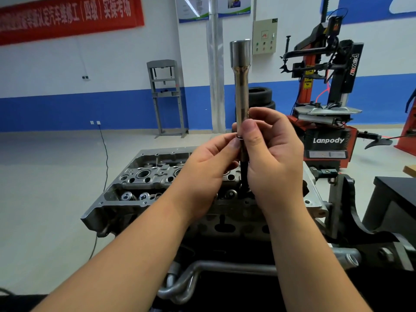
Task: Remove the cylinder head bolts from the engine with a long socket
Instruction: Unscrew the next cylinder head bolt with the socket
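Note:
A long metal socket (241, 86) stands upright above the cylinder head (144, 176), its wide end on top. A dark bolt shank (243, 174) hangs out of its lower end toward the head. My right hand (272, 158) grips the socket's lower part, thumb across the front. My left hand (209, 170) pinches a small ring-like washer (239, 137) at the socket's side with its fingertips. Valve springs (132, 196) show in the head's left part. Where the bolt's tip ends is hidden behind my hands.
The engine sits on a stand with metal pipes (198, 273) below it. A tyre changer (326, 122) stands at the right, a dark bench (396, 199) at the far right. A grey press frame (166, 97) and stacked tyres (261, 95) are by the back wall.

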Available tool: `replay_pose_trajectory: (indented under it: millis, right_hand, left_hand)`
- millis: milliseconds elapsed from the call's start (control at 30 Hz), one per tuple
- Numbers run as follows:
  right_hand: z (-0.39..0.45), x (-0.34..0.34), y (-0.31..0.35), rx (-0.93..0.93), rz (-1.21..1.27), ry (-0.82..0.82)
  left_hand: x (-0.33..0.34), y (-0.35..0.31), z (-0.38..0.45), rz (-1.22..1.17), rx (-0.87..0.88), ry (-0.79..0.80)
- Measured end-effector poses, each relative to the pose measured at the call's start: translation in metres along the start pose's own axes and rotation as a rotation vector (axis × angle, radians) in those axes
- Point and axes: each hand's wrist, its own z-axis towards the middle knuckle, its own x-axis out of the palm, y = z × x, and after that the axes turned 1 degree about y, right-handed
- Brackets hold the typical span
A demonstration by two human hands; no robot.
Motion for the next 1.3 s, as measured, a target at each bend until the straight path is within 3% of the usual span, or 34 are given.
replay_pose_trajectory:
  millis: [200,500,667,900,1133,1300]
  right_hand:
    - [0.0003,0.0021,-0.0008,-0.02,-0.112,0.058]
    - [0.0005,0.0002,0.0015,-0.016,-0.024,-0.023]
    - [-0.0001,0.0011,-0.0013,0.055,-0.034,0.026]
    - [0.0007,0.0022,0.0013,-0.016,-0.131,0.059]
    - [0.0015,-0.0001,-0.0018,0.029,-0.008,0.035]
    - [0.0009,0.0019,-0.0011,0.05,-0.003,0.077]
  left_hand:
    - [0.005,-0.0023,-0.0011,0.008,0.033,-0.004]
    - [-0.0005,0.0014,0.001,-0.012,0.025,0.064]
    - [-0.0011,0.0024,0.0007,-0.06,0.016,0.089]
    - [0.003,0.0037,0.0011,-0.004,0.095,-0.005]
    - [-0.0003,0.0056,0.0027,-0.055,0.053,0.099]
    - [-0.0017,0.0045,0.0011,-0.054,0.05,0.079]
